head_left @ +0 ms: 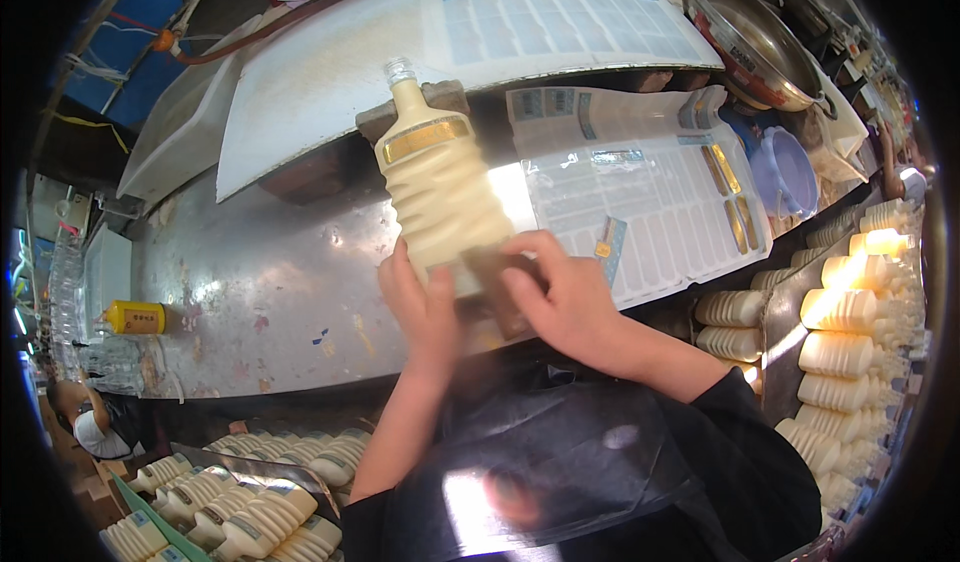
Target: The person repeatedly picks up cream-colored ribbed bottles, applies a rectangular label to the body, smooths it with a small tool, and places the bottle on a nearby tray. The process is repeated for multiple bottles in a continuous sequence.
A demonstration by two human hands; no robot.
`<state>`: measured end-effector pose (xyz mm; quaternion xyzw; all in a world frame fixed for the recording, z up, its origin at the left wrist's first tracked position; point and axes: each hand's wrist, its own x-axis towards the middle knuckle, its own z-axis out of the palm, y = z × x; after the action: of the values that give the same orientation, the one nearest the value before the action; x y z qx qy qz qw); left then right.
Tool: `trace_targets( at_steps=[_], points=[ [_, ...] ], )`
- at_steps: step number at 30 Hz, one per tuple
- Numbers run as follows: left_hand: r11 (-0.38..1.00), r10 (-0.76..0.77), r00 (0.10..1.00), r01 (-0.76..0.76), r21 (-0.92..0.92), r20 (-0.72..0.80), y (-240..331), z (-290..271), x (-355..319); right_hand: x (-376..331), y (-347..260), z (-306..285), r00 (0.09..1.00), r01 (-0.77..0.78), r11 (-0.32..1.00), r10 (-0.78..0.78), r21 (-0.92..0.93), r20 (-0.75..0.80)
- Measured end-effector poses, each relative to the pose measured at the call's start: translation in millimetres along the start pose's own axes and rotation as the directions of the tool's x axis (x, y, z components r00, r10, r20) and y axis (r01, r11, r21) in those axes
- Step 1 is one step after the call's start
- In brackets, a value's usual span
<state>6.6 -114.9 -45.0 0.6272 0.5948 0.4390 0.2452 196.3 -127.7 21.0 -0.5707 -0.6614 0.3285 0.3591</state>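
Observation:
A cream bottle (440, 197) with wavy sides lies on the metal table, its neck pointing away from me. A gold label strip (425, 140) crosses its shoulder, and the mouth is clear. Its neck end rests on a brown block (378, 122). My left hand (415, 297) is closed about the bottle's near-left side, thumb on top. My right hand (565, 297) grips a flat, dark brown piece (497, 287) against the bottle's near end; blur hides what it is made of. Beside the right hand lies a sheet of label decals (640, 187) with a loose blue-and-gold label (610, 247).
Behind is a raised white board (330, 82) with another decal sheet (560, 22). A metal pan (755, 37) and lavender bucket (783, 174) stand at right. Rows of cream bottles (838, 352) fill the right and lower left. A yellow bottle (135, 317) lies left; a person (100, 422) is beyond.

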Motion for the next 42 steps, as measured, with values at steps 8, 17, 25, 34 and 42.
trace_targets(
  at_steps=[8, 17, 25, 34, 42],
  points=[
    [0.956, -0.048, 0.998, 0.039, -0.290, -0.025, -9.3, 2.8, 2.4, 3.7, 57.9, 2.8, 0.964, -0.227, 0.957, 0.247, 0.179, -0.095],
    [0.793, -0.185, 0.981, 0.182, -0.582, 0.054, -20.8, -0.8, 3.2, -5.5, 10.9, 1.8, 0.789, 0.570, 0.774, -0.609, -0.277, -0.079],
    [0.664, -0.301, 0.949, 0.277, -0.694, 0.090, -8.9, -8.2, 3.9, 3.1, -28.2, 12.1, 0.620, 0.761, 0.515, -0.757, -0.394, 0.208],
    [0.649, -0.296, 0.944, 0.309, -0.695, 0.144, -28.8, -22.0, 4.7, 17.8, -54.5, 65.1, 0.587, 0.755, 0.347, -0.737, -0.557, 0.335],
    [0.676, -0.255, 0.960, 0.264, -0.688, 0.118, -11.0, -17.2, 5.3, 20.6, -44.3, 18.4, 0.925, 0.380, 0.823, -0.351, -0.422, 0.147]
  ],
)
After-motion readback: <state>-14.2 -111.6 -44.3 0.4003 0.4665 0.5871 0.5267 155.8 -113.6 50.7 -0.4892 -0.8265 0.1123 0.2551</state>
